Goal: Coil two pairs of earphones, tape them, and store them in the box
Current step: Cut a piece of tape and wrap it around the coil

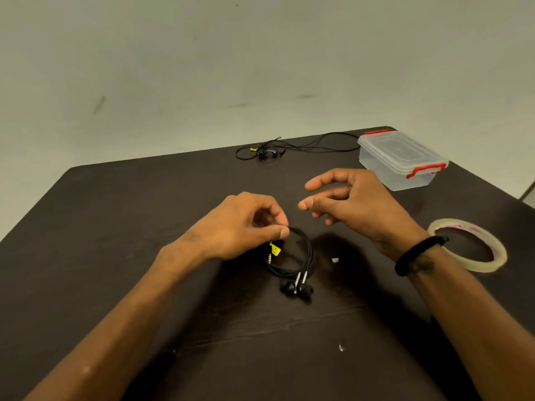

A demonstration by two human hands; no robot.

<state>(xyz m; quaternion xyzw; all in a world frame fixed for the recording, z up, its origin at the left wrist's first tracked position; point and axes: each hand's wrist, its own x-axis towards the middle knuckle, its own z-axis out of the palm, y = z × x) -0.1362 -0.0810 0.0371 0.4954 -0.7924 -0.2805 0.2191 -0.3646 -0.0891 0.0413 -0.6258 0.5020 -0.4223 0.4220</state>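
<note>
The left hand [246, 224] pinched the top of a coiled pair of black earphones [292, 261] between thumb and fingertips, its earbuds hanging toward the dark surface [115, 256]. The right hand [353, 204] hovered just beside it, fingers relaxed and holding nothing. A roll of clear tape [469, 244] lay to the right. Farther back stood the lidded plastic box [402, 157], near the second, uncoiled earphones [289, 147].

No text can be read anywhere; the yellow tag [275, 249] on the coiled earphones [292, 260] is too small to make out.
</note>
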